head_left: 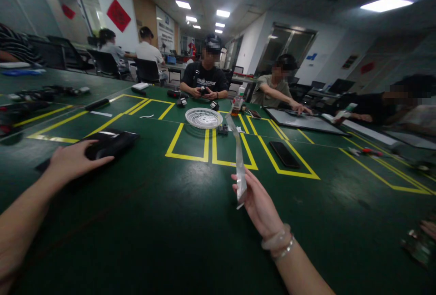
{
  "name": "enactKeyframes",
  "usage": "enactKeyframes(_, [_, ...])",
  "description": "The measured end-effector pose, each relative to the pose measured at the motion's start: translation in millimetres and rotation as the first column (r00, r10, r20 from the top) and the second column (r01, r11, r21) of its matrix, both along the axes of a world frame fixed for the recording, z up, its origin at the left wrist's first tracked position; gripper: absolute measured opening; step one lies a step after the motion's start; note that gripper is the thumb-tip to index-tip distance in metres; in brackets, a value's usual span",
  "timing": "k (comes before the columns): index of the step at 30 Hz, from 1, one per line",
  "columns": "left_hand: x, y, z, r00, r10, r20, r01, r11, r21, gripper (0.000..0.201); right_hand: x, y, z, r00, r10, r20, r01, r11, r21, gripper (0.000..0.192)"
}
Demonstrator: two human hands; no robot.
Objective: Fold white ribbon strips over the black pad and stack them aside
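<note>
1. Right grip (257,199) is closed lightly on a translucent plastic strip (240,158), fingertips showing past the strip's 9 o'clock edge.
2. From those fingers the strip runs toward 12 o'clock over the green desk (190,222), its far end blurred near the drink bottle (236,106); from the right grip, the white slotted basket (203,127) lies toward 11 o'clock, the black smartphone (284,154) toward 1.
3. Handling so thin a strip well probably means pinching near one end, avoiding twists, and lifting its tail clear of neighbouring things.
4. Left grip (73,161) spreads thumb and fingers at the near end of a black case (116,142), which reaches toward 2 o'clock; whether it clasps the case, I cannot tell.
5. Right forearm (296,258) enters from 5 o'clock, palm turned toward 9; left forearm (27,222) enters from 7, palm down.
</note>
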State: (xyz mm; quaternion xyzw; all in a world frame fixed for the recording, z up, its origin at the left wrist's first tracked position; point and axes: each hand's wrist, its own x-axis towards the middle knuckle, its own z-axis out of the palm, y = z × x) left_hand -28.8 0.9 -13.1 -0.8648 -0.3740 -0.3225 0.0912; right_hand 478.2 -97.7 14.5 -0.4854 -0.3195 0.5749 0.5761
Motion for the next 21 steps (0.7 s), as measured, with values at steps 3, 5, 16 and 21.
enactKeyframes(3, [62, -7, -5.7, 0.970, 0.202, 0.136, -0.204, 0.979, 0.001, 0.061, 2, 4, -4.5, 0.999, -0.037, 0.000, 0.037, 0.999, 0.035, 0.052])
enactKeyframes(5, [107, -22, -4.5, 0.993, 0.099, -0.068, -0.111, 0.972, -0.207, 0.067, 4, 6, -7.6, 0.999, -0.044, 0.012, 0.043, 0.998, 0.051, 0.054])
enactKeyframes(16, [187, -68, -4.9, 0.939, -0.289, -0.186, 0.184, 0.881, -0.436, 0.083, 3, 5, -18.1, 0.889, -0.093, 0.448, -0.045, 0.957, 0.287, 0.058])
enactKeyframes(21, [183, -73, -3.1, 0.916, -0.337, -0.215, 0.312, 0.939, -0.143, 0.067, -7, -9, -14.4, 0.304, -0.233, 0.924, -0.485, 0.797, 0.361, 0.048])
